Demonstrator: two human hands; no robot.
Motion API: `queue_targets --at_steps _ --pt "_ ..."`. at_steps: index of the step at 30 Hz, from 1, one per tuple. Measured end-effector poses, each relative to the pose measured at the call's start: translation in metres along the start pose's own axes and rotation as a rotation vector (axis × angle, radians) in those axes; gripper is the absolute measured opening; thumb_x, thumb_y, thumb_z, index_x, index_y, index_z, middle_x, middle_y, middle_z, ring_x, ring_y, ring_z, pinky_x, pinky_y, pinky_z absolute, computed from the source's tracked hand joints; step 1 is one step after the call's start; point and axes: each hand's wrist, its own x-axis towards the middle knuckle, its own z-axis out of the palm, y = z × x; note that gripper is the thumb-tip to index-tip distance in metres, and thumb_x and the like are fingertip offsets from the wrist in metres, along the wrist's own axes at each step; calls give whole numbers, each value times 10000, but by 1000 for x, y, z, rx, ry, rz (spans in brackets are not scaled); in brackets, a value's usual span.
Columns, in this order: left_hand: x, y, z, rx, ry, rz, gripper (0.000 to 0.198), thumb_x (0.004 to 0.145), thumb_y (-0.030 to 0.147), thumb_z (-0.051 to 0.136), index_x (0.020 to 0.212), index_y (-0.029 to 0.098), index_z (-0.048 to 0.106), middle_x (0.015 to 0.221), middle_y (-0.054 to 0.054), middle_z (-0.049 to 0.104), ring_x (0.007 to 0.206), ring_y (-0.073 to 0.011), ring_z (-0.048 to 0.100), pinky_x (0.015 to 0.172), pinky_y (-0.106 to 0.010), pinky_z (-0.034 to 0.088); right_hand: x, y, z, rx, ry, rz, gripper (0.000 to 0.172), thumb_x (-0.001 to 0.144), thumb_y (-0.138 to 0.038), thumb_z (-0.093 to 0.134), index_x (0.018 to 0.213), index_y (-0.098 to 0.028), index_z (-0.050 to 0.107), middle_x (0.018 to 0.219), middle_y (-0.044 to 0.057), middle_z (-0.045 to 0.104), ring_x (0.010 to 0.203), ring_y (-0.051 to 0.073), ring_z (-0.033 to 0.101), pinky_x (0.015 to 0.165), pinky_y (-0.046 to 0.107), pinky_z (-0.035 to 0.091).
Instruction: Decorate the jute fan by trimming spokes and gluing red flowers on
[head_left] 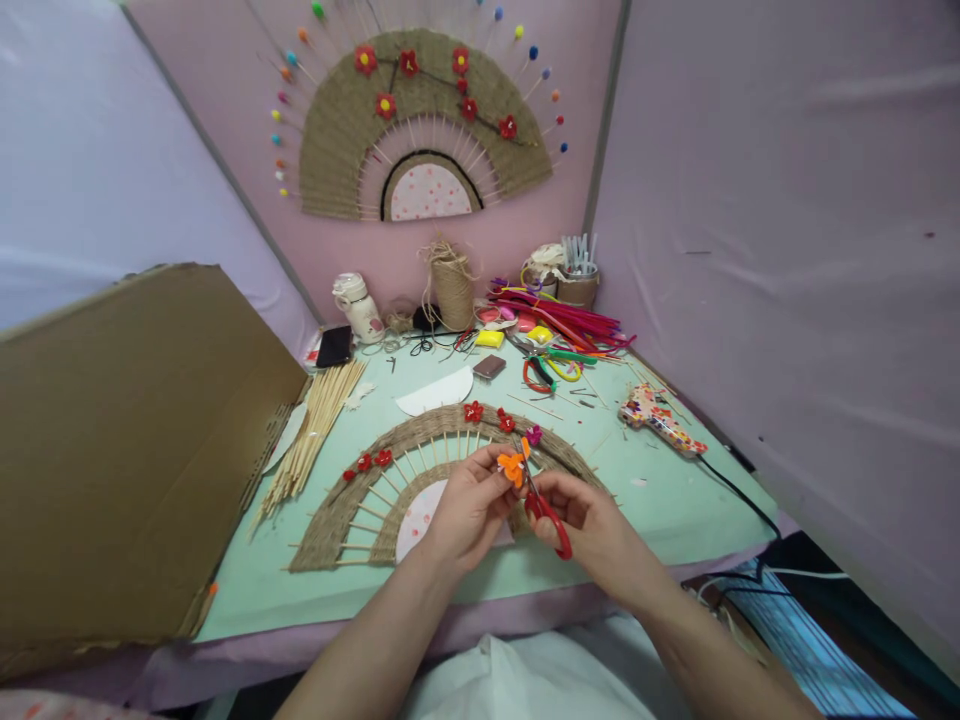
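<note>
My left hand pinches a small orange flower between thumb and fingers. In my right hand are red-handled scissors, their blades pointing up beside the flower's petals. Whether the blades touch a petal I cannot tell. Both hands are above a twine-woven fan that lies on the table, partly hidden behind them. Red flowers and a magenta flower sit along the fan's outer band. A pink-dotted white half-circle fills part of its centre.
A glue gun with a black cord lies at right. Wooden sticks and a cardboard sheet are at left. Behind are pliers, pink pipe cleaners, a twine spool and a bottle. Another fan hangs on the wall.
</note>
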Motion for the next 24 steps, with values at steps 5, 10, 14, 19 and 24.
queue_targets --at_steps 5,10,14,19,24 --pt "-1 1 2 21 -5 21 287 598 197 841 815 135 664 685 5 621 600 -77 564 604 -191 450 -2 -2 1 -6 8 5 242 631 -252 754 802 -177 600 648 -46 523 584 88 417 519 212 340" --pt "0 0 -3 42 -10 30 265 620 191 828 818 132 663 687 8 608 607 -68 549 602 -178 441 -1 3 -2 -63 36 -6 207 643 -233 741 797 -173 617 635 -53 508 595 88 420 549 215 349" --pt "0 -2 -7 41 -15 19 253 640 177 811 825 133 643 695 9 603 614 -65 538 611 -176 436 1 6 -2 -61 37 -1 202 648 -250 740 792 -173 621 643 -42 535 597 95 446 565 224 364" --pt "-2 -1 -5 43 -54 10 369 671 183 788 1004 182 630 700 18 603 596 -75 535 614 -200 438 -1 3 0 -4 -20 11 217 664 -271 747 823 -190 623 708 -16 568 628 110 469 566 230 374" --pt "-4 1 -4 64 -70 -3 425 687 181 777 1098 172 667 750 0 597 625 -70 517 625 -203 426 -4 2 -2 8 -56 44 229 668 -296 770 821 -192 635 722 -15 570 640 111 466 562 226 367"
